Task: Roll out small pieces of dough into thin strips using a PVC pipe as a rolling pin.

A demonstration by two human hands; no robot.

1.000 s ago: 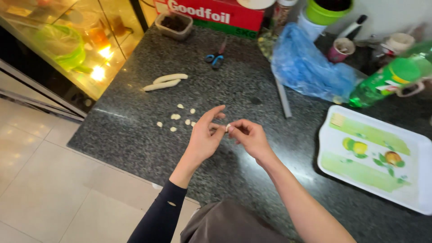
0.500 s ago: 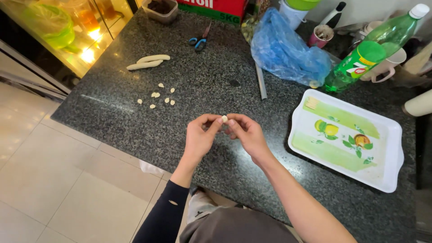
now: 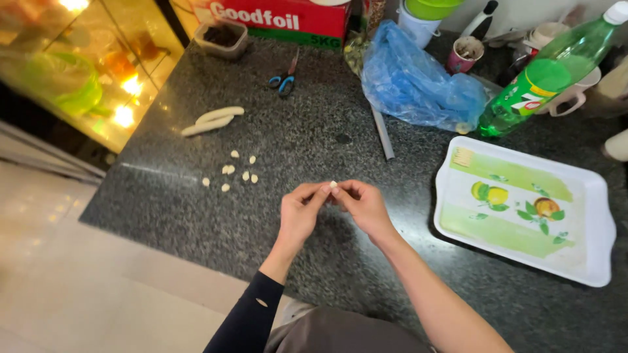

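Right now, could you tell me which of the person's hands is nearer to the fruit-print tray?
Right. The right hand lies just left of the tray, with bare counter between them. The left hand is farther left, meeting the right at a small white piece.

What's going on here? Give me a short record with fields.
Surface: dark speckled stone counter
Left hand: fingertips on a small pale piece
Right hand: pinches the same piece
Left of the hands: scattered pale pieces, two long pale strips
Right of the hands: white tray with fruit print
At the back: scissors, blue plastic bag, green bottle
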